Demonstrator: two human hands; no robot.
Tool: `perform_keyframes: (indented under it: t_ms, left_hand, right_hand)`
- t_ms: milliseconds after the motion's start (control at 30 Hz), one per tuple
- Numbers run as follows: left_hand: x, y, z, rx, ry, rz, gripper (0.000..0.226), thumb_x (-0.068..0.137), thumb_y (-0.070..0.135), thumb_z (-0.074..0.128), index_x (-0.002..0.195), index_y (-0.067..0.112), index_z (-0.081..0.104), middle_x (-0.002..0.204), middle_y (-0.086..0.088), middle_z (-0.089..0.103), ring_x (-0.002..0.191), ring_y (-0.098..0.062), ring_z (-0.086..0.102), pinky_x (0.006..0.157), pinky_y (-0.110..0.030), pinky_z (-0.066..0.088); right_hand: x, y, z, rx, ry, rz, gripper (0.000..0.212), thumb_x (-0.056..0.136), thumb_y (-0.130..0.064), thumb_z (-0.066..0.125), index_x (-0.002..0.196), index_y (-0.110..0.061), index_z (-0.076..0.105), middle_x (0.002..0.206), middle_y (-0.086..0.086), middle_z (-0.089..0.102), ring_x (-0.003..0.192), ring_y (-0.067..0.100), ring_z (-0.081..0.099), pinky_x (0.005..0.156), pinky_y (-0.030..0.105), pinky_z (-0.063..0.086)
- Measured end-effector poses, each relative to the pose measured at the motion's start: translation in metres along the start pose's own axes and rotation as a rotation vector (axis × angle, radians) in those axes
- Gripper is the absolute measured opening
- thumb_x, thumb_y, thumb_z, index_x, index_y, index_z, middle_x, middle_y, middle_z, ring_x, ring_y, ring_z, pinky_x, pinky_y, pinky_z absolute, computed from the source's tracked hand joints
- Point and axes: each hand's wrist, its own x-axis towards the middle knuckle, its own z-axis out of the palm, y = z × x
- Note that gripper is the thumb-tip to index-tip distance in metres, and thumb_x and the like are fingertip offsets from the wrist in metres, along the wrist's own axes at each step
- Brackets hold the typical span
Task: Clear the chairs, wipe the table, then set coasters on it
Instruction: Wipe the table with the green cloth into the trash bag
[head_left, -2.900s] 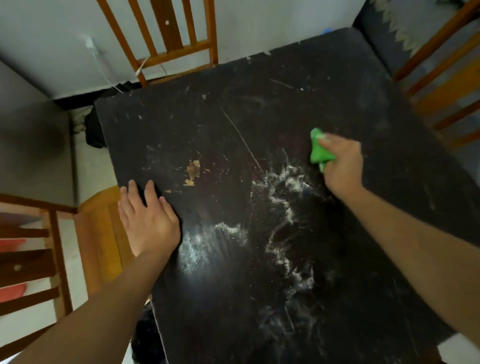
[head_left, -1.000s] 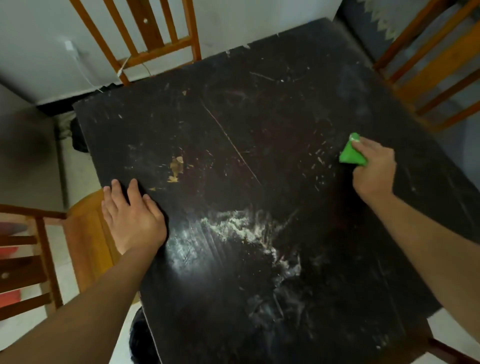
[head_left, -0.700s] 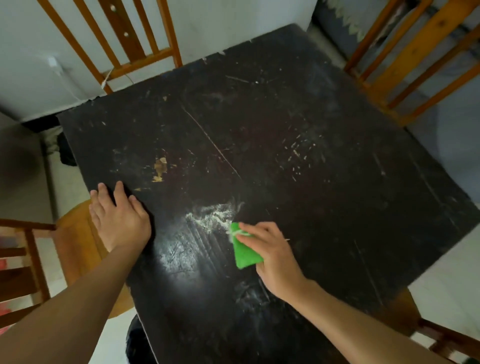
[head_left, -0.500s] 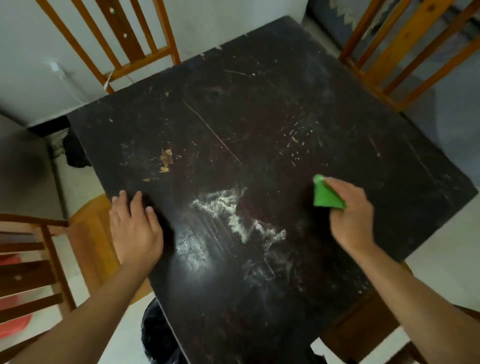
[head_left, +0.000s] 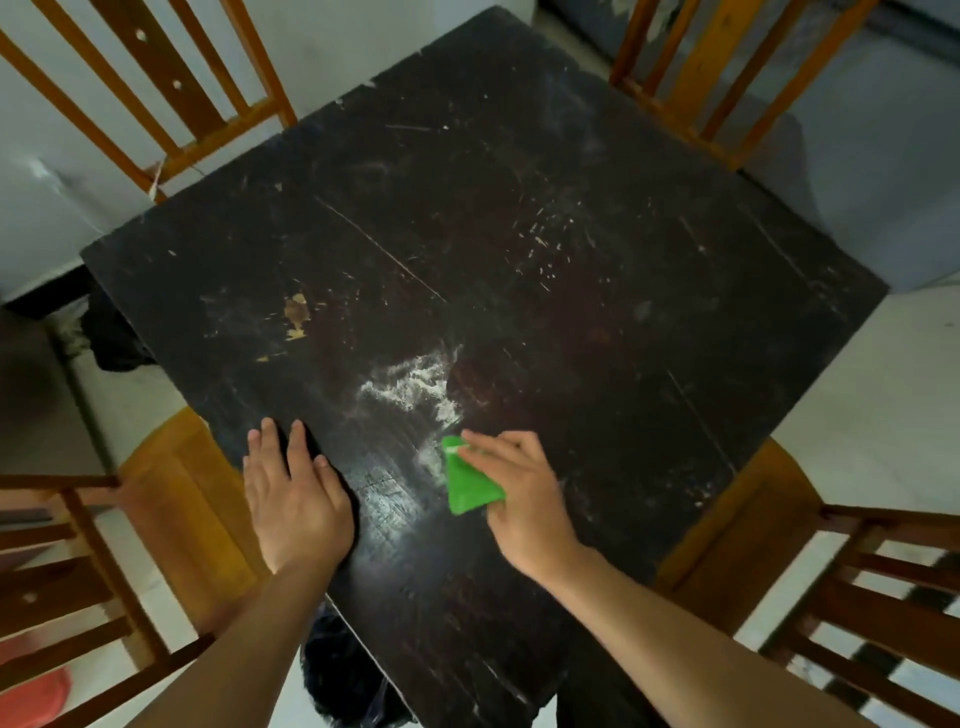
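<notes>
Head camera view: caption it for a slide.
Right hand wipes white powder from scratched black wooden table with folded green cloth; left hand rests flat.

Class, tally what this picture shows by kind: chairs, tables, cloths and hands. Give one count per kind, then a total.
Chairs: 4
Table: 1
Green cloth: 1
Hands, left hand and right hand: 2
Total: 8

hands (head_left: 405, 499) on table (head_left: 519, 208) — green cloth (head_left: 467, 486)
</notes>
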Motion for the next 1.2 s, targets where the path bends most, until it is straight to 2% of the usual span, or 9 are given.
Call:
perform_keyframes:
  t_ms: [133,267,433,567,733,833,933,1033,1200]
  left_hand:
    - [0.001,0.001,0.0,-0.007,0.005,-0.002,0.054,0.096,0.024,0.03,0.143,-0.001,0.041,0.155,-0.024,0.029,0.146,-0.038,0.018,0.121,-0.048,0.012]
    - [0.001,0.0,0.001,-0.012,0.017,-0.004,0.054,0.096,0.024,0.031,0.143,-0.001,0.041,0.154,-0.025,0.029,0.146,-0.038,0.019,0.121,-0.047,0.012]
    - [0.0,0.001,0.002,-0.017,0.034,0.004,0.054,0.095,0.023,0.032,0.142,-0.002,0.042,0.154,-0.026,0.03,0.146,-0.039,0.02,0.12,-0.048,0.012]
    - [0.0,0.001,0.001,-0.023,0.027,-0.007,0.055,0.095,0.024,0.031,0.142,-0.001,0.042,0.154,-0.025,0.029,0.146,-0.038,0.018,0.121,-0.048,0.012]
    - [0.001,0.002,0.001,-0.031,0.029,-0.004,0.056,0.094,0.025,0.03,0.143,0.0,0.041,0.155,-0.023,0.028,0.147,-0.037,0.017,0.121,-0.047,0.01]
    - [0.003,0.004,0.0,-0.03,0.03,0.004,0.056,0.094,0.026,0.029,0.143,0.0,0.041,0.155,-0.024,0.028,0.147,-0.037,0.017,0.121,-0.047,0.009]
    - [0.001,0.002,0.0,-0.027,0.037,0.015,0.056,0.095,0.026,0.029,0.143,0.001,0.04,0.155,-0.024,0.028,0.147,-0.037,0.017,0.121,-0.046,0.009]
    - [0.001,0.003,0.001,-0.03,0.038,0.022,0.055,0.096,0.026,0.03,0.144,0.002,0.04,0.156,-0.023,0.027,0.147,-0.037,0.017,0.121,-0.046,0.009]
    - [0.0,-0.003,0.002,-0.017,0.022,0.027,0.05,0.098,0.021,0.035,0.144,0.002,0.04,0.156,-0.022,0.027,0.147,-0.037,0.016,0.121,-0.046,0.009]
  right_hand:
    - [0.012,0.062,-0.096,-0.14,0.399,0.223,0.054,0.075,0.017,0.057,0.119,-0.01,0.067,0.123,0.006,0.064,0.111,0.029,0.057,0.099,0.029,0.042]
    - [-0.002,0.115,-0.146,-0.329,0.513,0.495,0.041,0.082,0.006,0.067,0.122,-0.002,0.065,0.122,0.015,0.065,0.115,0.032,0.061,0.101,0.031,0.041]
    - [-0.055,0.06,-0.043,-0.323,0.461,0.342,0.065,0.068,0.016,0.065,0.128,-0.008,0.061,0.132,0.012,0.059,0.102,0.028,0.052,0.081,0.032,0.044]
    - [-0.065,-0.01,0.038,-0.104,0.283,0.26,0.071,0.062,0.016,0.066,0.125,-0.017,0.063,0.136,-0.002,0.057,0.109,0.018,0.045,0.087,0.037,0.052]
    - [-0.034,-0.014,0.006,0.238,0.337,0.218,0.07,0.059,0.019,0.055,0.111,-0.026,0.071,0.115,-0.015,0.063,0.103,0.014,0.057,0.092,0.034,0.049]
    - [-0.01,0.034,-0.078,-0.034,0.503,0.379,0.061,0.073,0.017,0.063,0.119,-0.023,0.065,0.118,0.001,0.063,0.112,0.027,0.059,0.098,0.034,0.045]
    - [-0.003,0.072,-0.126,-0.296,0.315,0.619,0.049,0.093,-0.018,0.062,0.14,-0.011,0.049,0.146,0.011,0.043,0.135,0.03,0.038,0.11,0.036,0.032]
    - [-0.014,0.077,-0.106,-0.388,0.154,0.524,0.06,0.099,-0.047,0.042,0.147,-0.01,0.04,0.155,0.012,0.031,0.142,0.032,0.027,0.114,0.046,0.027]
    - [-0.044,0.083,-0.086,-0.68,0.266,0.398,0.042,0.1,-0.029,0.045,0.136,-0.01,0.054,0.143,0.012,0.051,0.123,0.035,0.047,0.094,0.046,0.044]
